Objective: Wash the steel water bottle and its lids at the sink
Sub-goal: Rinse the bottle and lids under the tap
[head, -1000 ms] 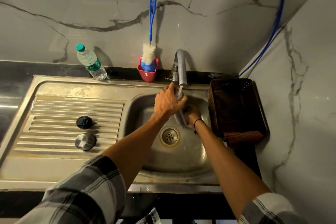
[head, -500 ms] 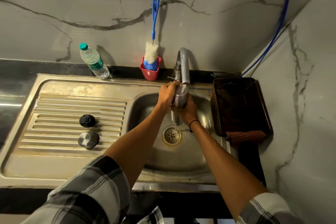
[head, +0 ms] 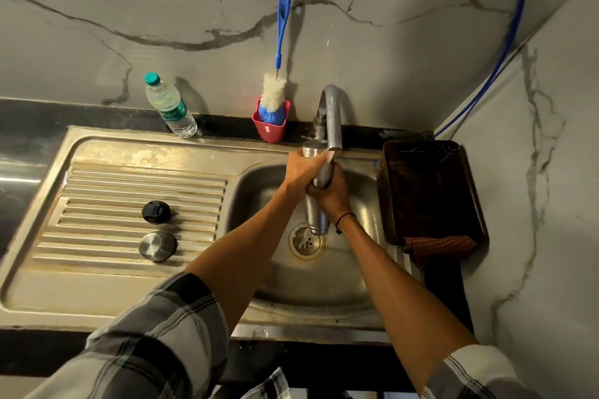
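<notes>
Both hands (head: pixel 316 183) grip the steel bottle (head: pixel 316 214) upright, base toward tap (head: pixel 332 120)

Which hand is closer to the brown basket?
Right. The right hand grips the steel bottle just left of the basket; the left hand sits farther left, on the bottle's other side.

No text can be read with any certainty. The plastic bottle (head: pixel 169 106) at the far left of the sink (head: pixel 107 298) carries a green label with pale cursive lettering, too small and blurred to make out. Nothing else shows writing or numbers.
</notes>
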